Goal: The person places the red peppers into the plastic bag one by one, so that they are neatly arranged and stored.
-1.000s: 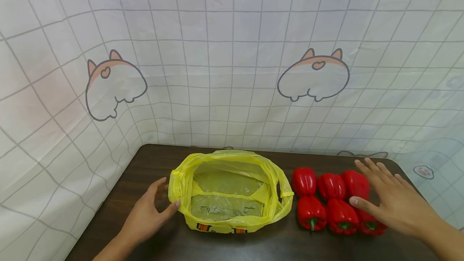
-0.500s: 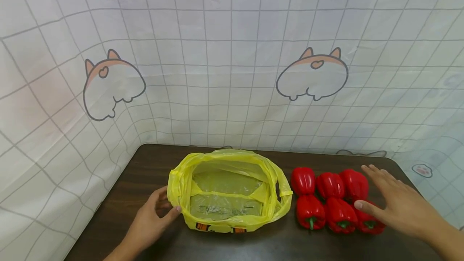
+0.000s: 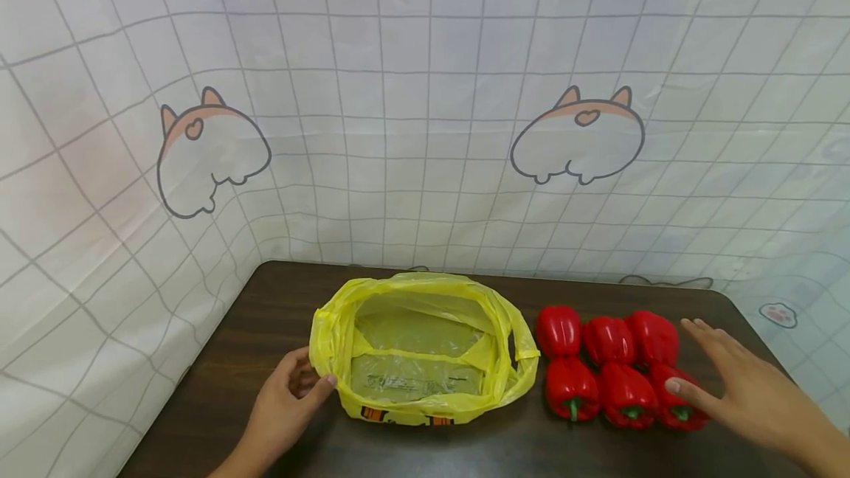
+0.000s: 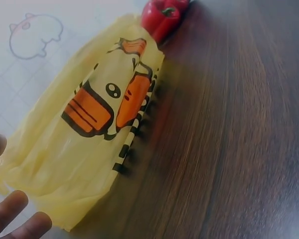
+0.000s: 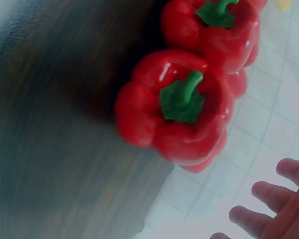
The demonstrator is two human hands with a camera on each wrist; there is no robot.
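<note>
A yellow plastic bag [image 3: 425, 408] stands on the table with its mouth spread wide. Printed on its side is a cartoon face with orange patches [image 4: 92, 112]. At the bag's left edge is my left hand [image 3: 282, 404], thumb and fingers apart and loosely bent; whether they touch the plastic I cannot tell. Several red bell peppers [image 3: 627, 397] with green stems sit in two rows to the right of the bag. Beside the rightmost pepper [image 5: 174, 114], my right hand [image 3: 750, 389] hovers with fingers spread and holds nothing.
The dark wood-grain table [image 3: 398, 456] reaches back to a white grid-patterned cloth [image 3: 412, 131] with cartoon animal drawings. The same cloth also runs along the left and right sides.
My left hand has shifted slightly right, closer to the bag. The right hand has drifted right, off the peppers it partly covered. Bag and peppers stay in place.
</note>
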